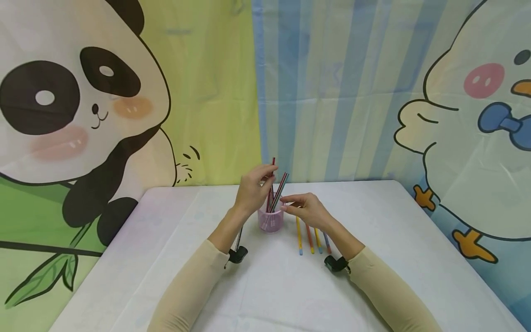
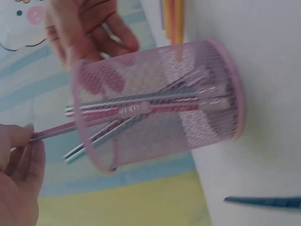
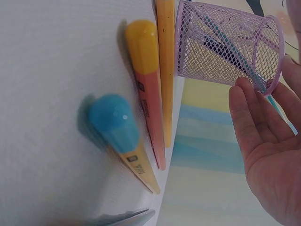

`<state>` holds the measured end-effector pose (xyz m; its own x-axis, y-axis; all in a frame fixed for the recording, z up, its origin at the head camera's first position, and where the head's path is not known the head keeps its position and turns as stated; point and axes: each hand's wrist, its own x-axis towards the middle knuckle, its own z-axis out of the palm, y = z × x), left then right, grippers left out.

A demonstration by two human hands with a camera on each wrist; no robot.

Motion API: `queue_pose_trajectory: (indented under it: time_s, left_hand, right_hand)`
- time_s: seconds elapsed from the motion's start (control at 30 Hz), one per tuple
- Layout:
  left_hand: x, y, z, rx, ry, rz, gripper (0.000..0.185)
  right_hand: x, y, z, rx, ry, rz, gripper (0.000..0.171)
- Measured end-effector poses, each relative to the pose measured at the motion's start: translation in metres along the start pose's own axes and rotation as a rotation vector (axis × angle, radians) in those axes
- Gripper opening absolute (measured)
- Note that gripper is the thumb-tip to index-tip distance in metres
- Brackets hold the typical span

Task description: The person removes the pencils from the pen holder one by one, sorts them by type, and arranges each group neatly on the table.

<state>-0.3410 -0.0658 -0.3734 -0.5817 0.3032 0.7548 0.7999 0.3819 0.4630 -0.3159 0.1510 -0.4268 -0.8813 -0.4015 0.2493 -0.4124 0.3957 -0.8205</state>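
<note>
A pink mesh pencil cup (image 1: 270,222) stands upright on the table with several slim pencils (image 1: 281,188) in it, red and teal among them. Above its rim, my left hand (image 1: 254,186) pinches the upper end of a red pencil (image 2: 56,130) between thumb and fingers. That pencil's lower part is inside the cup. On the cup's right side, my right hand (image 1: 308,210) holds the rim between thumb and fingertips. The right wrist view shows its fingers (image 3: 249,113) against the mesh near the rim.
Several yellow, red and blue pencils (image 1: 309,237) with coloured ends lie side by side to the cup's right, beneath my right forearm. A dark slim stick (image 2: 263,202) lies on the white-covered table (image 1: 137,276) to its left. Behind hangs a cartoon-printed curtain (image 1: 215,92).
</note>
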Motion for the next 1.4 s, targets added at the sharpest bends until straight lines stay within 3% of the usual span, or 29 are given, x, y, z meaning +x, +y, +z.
queue_pose_trajectory:
  time_s: [0.17,0.37,0.47,0.6,0.73,0.9,1.03,1.27,1.4]
  left_hand:
    - [0.009,0.005,-0.018,-0.075,0.090,0.078,0.030]
    - [0.011,0.009,-0.032,-0.167,0.292,0.130,0.030]
    - [0.011,0.013,-0.039,-0.209,0.365,0.115,0.030]
    - [0.007,0.015,-0.052,-0.238,0.380,0.023,0.032]
    - [-0.006,0.008,-0.070,-0.199,0.295,-0.116,0.033]
    - [-0.025,-0.014,-0.090,-0.128,0.049,-0.362,0.032]
    - [-0.034,-0.034,-0.094,-0.120,-0.122,-0.526,0.031]
    - [-0.052,-0.069,-0.093,-0.120,-0.300,-0.673,0.031]
    - [-0.059,-0.082,-0.092,-0.134,-0.378,-0.698,0.033]
  right_hand:
    - [0.000,0.001,0.000,-0.024,0.009,0.003,0.038]
    - [-0.002,0.000,-0.003,-0.036,0.000,0.006,0.038]
    - [-0.003,0.001,-0.005,-0.030,0.002,0.025,0.038]
    - [-0.005,0.003,-0.006,-0.013,0.002,0.053,0.040]
    - [-0.003,0.005,-0.004,-0.006,-0.007,0.033,0.041]
    - [0.000,0.004,-0.002,-0.006,-0.008,0.029,0.039]
    - [-0.001,0.002,-0.002,-0.010,-0.002,0.023,0.040]
    - [-0.002,0.002,0.000,-0.022,-0.003,0.017,0.041]
    - [-0.001,0.000,-0.001,-0.033,-0.005,0.016,0.040]
